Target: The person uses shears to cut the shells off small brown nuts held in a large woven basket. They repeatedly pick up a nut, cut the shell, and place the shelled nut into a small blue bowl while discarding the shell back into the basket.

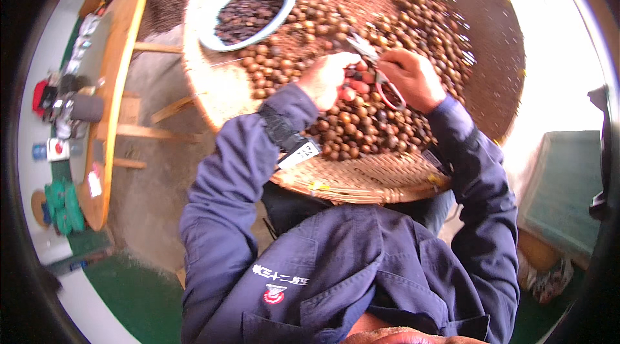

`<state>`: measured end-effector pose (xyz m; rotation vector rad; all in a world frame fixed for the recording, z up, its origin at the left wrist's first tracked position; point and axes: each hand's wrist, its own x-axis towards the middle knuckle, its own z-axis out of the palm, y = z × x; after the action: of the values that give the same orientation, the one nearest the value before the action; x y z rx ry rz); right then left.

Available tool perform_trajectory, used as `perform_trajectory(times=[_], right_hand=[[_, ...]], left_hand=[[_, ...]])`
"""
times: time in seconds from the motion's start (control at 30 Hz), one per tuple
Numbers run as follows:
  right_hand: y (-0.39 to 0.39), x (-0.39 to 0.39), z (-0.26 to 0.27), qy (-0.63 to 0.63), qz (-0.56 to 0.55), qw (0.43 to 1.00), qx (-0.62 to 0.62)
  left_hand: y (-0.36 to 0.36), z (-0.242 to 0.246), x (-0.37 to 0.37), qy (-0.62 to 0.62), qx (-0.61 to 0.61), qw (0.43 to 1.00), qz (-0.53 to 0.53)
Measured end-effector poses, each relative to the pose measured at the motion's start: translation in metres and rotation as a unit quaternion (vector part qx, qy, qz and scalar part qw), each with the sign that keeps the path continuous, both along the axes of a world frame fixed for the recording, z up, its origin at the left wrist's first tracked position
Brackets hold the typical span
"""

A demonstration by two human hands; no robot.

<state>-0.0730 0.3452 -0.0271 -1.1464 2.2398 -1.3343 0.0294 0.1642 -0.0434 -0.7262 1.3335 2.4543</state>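
My right hand (411, 77) is closed around red-handled metal shears (391, 97), their blades pointing up and left. Close beside the blades, the thumb and fingers of my left hand (327, 77) pinch what looks like a small round fruit (361, 65), mostly hidden and blurred. Both hands are over a large round woven bamboo tray (358, 177). Many brown round fruits (358, 126) lie across it, and several reddish ones (356, 87) show between my hands. Dark pieces (252, 12) fill part of a pale blue plastic basket (289, 0) at the tray's far left.
A wooden table (128, 53) stands to the left, with a dark cylindrical container (87, 107) and other items along it. Green cloth (65, 206) hangs or lies near its close end. On the right is a greenish flat-topped surface (562, 189), with bags (552, 278) below.
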Motion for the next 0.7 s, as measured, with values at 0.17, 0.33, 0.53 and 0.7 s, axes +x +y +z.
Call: perform_trajectory(times=[0.17, 0.33, 0.53, 0.7], right_hand=[[0.002, 0.002, 0.001, -0.031, 0.005, 0.999, 0.005], [0.004, 0.007, 0.005, -0.096, 0.041, 0.994, 0.036], [0.008, 0.004, 0.006, -0.046, 0.067, 0.997, 0.012], [0.005, 0.007, 0.011, -0.095, 0.045, 0.993, 0.049]], left_hand=[[-0.033, 0.012, -0.002, 0.020, 0.072, 0.991, 0.114], [-0.127, 0.040, -0.012, 0.165, -0.050, 0.965, 0.198], [-0.207, 0.050, -0.012, 0.024, -0.430, 0.856, 0.286], [-0.185, 0.055, 0.018, 0.124, -0.384, 0.843, 0.355]])
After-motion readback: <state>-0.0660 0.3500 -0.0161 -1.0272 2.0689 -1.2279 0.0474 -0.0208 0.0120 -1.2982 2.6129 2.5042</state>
